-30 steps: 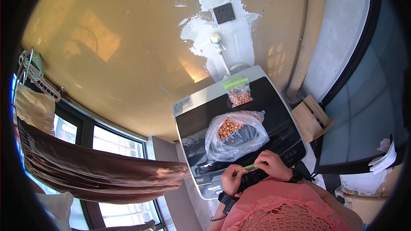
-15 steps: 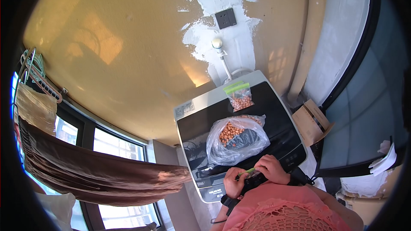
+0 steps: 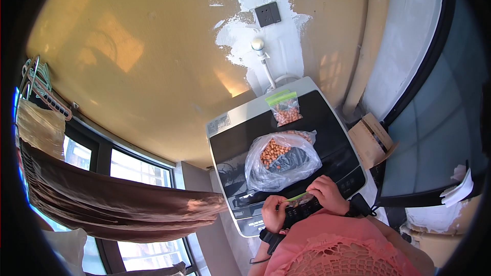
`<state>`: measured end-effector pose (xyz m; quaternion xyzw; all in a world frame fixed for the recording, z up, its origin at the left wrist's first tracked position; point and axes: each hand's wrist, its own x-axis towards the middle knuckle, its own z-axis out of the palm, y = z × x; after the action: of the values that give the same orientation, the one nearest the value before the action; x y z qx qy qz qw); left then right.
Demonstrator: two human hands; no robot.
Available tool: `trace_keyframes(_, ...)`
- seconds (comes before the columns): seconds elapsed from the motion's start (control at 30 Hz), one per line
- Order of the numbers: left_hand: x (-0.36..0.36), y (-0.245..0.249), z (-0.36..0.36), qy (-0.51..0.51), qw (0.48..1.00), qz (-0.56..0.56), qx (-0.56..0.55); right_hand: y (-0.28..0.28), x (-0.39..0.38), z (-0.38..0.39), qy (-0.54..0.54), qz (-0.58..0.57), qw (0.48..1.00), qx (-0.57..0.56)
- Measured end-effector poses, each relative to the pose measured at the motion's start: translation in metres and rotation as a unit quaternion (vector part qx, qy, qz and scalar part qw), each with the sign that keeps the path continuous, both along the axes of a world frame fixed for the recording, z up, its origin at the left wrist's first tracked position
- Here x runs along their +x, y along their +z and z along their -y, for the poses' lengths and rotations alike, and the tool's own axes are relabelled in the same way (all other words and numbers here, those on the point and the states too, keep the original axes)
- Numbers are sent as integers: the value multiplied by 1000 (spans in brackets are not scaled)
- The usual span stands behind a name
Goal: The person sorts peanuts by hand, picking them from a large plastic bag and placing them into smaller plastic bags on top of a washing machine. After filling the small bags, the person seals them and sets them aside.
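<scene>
In the lower centre of the frame, we see the green-edged bag (image 3: 296, 197), its long edge sloping up rightward. The left hand (image 3: 273, 213) pinches its left end, the right hand (image 3: 329, 195) its other end, fingers closed; the large bag (image 3: 271, 181) of nuts (image 3: 272, 153) lies just above.

Plastic bag (image 3: 286, 179) before zip bag (image 3: 285, 111) on washing machine (image 3: 231, 149); box (image 3: 367, 142) to right.

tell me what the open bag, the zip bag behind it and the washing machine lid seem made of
Open bag: probably thin, shiny plastic film; it's translucent and crinkled.
Zip bag: likely clear, smooth plastic, being see-through.
Washing machine lid: glossy black, glass or plastic, judging by reflections.
</scene>
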<state>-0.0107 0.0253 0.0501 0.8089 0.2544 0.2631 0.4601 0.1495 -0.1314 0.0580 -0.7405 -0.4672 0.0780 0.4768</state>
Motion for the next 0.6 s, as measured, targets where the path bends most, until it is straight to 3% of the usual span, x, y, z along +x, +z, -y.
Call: trace_keyframes(0.6, 25, -2, 9, -72, 997, 5, 41, -3, -2, -4, 32, 21, 999, -17)
